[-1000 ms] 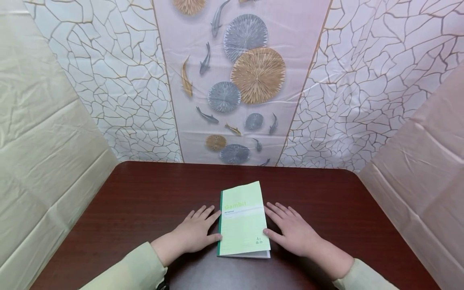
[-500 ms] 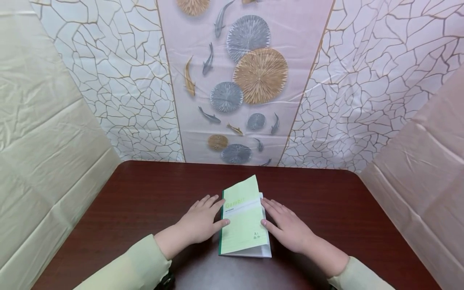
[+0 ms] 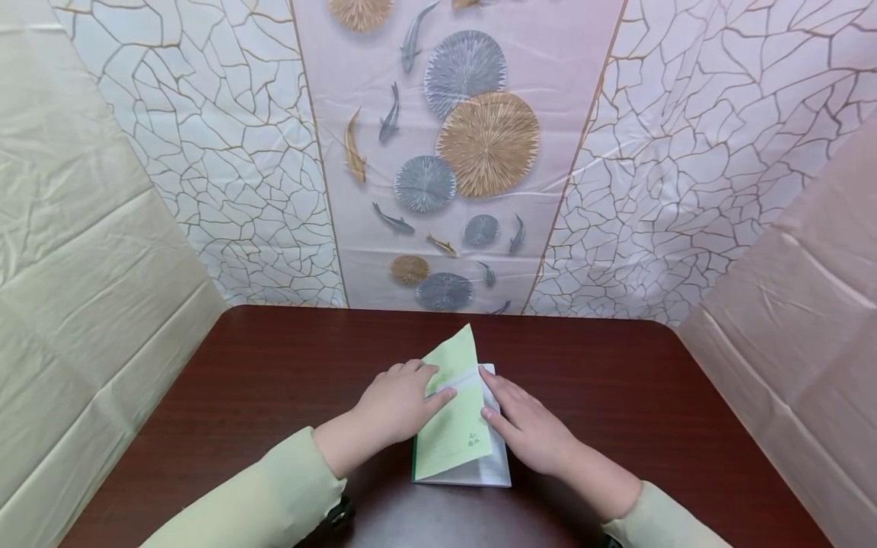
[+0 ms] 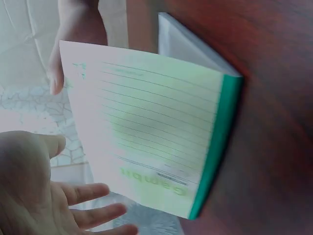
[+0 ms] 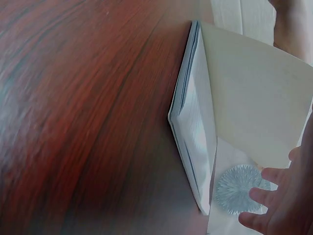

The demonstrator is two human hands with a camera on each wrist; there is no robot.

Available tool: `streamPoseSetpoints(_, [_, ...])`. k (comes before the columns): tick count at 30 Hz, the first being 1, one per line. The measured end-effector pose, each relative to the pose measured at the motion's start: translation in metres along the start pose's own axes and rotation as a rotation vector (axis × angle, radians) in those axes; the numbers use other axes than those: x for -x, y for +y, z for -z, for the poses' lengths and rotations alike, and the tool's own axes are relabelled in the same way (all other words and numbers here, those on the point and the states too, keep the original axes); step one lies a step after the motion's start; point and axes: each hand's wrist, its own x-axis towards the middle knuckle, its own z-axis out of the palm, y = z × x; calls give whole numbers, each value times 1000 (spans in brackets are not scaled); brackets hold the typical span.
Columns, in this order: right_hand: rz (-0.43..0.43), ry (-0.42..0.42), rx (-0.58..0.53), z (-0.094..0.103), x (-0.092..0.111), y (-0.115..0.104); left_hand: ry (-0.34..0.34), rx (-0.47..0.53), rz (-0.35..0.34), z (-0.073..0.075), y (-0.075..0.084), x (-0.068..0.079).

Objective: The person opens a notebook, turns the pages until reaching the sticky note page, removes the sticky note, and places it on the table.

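A light green notebook (image 3: 448,438) with a dark green spine lies on the table, its front cover lifted part way from the right side. Beneath the cover show white pages (image 3: 492,463), and the right wrist view shows the cover's plain inner face (image 5: 254,88). My right hand (image 3: 530,430) is at the cover's free edge, fingers extended. My left hand (image 3: 400,399) hovers over the cover's left part, thumb and fingers spread and holding nothing. In the left wrist view, that left hand (image 4: 34,191) is apart from the printed cover (image 4: 146,132).
The dark reddish-brown table (image 3: 294,365) spreads around the notebook. Behind it hangs a patterned cloth (image 3: 438,228) with fish and round motifs. Pale cloth walls (image 3: 89,304) stand at both sides. A dark band (image 3: 339,511) shows at the left sleeve.
The cover has risen from nearly flat and tilted leftward, baring more white pages. My right hand has moved left with its edge; my left hand has moved up and right over the cover.
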Motion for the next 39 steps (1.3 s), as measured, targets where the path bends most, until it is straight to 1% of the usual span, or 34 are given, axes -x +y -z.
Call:
streamPoseSetpoints(5, [48,26,-51,-4,-3,-4,40,-20,41,11,11,-7])
streamPoseSetpoints(8, [88,46,-67,-7,-4,-5,68,-33,50,18,17,-9])
streamPoseSetpoints(12, [157,75,-69,-10,-4,-7,96,-55,43,25,22,-11])
streamPoseSetpoints(15, [204,92,-69,-12,-5,-7,98,-72,32,28,24,-14])
streamPoseSetpoints(20, [256,103,-56,-15,-5,-8,97,-107,16,30,25,-15])
streamPoseSetpoints(23, [263,100,-43,-16,-5,-9,97,-132,4,31,26,-14])
streamPoseSetpoints(30, [231,90,16,-16,-4,-11,103,-165,-22,31,28,-13])
streamPoseSetpoints(35, [238,86,14,-17,-5,-11,96,-180,-26,32,28,-13])
streamPoseSetpoints(39, [249,89,19,-16,-6,-11,109,-188,-32,33,28,-13])
